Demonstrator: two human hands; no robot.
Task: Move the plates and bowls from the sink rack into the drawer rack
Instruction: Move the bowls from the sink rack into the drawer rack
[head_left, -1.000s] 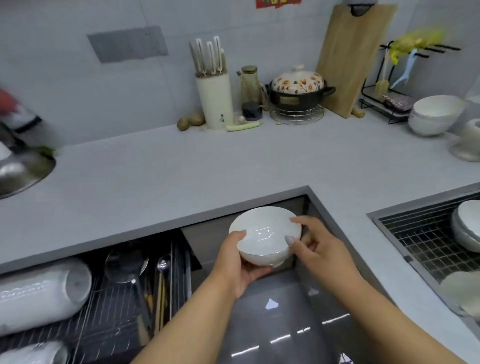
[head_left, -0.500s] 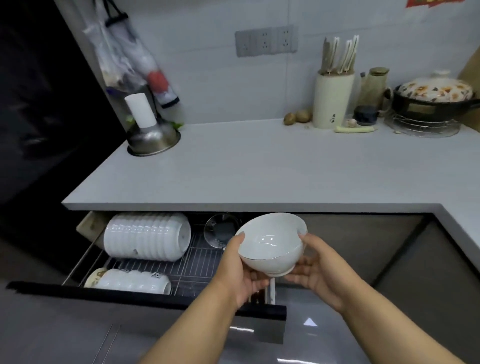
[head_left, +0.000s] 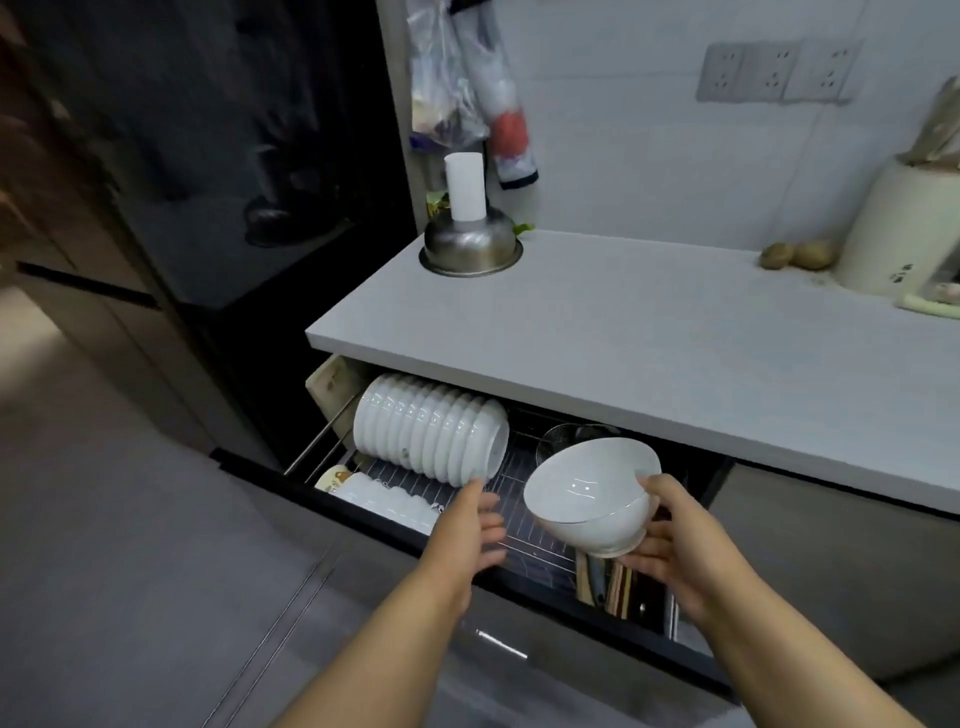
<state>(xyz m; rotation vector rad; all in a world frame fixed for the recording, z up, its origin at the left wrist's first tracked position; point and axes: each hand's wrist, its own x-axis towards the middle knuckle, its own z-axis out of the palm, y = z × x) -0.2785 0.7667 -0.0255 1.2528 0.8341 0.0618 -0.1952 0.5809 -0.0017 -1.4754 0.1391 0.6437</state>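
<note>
In the head view, the white bowl (head_left: 589, 493) is gripped, tilted, by the right hand (head_left: 675, 551). The left hand (head_left: 475, 525) is released, fingers straight. The row of stacked bowls (head_left: 431, 431) in the drawer rack (head_left: 524, 540) lies left of and beyond the holding fingers.

Arms: two forearms were in view, both bare up to the lower edge of the picture, with no sleeve or cuff showing.
Left hand (head_left: 475, 525): bare and ungloved; no ring, watch or band was seen on it or at the wrist.
Right hand (head_left: 675, 545): bare and ungloved as well; wrist uncovered, with no jewellery or strap on it.
Fingernails: too blurred to tell whether they were painted.
</note>
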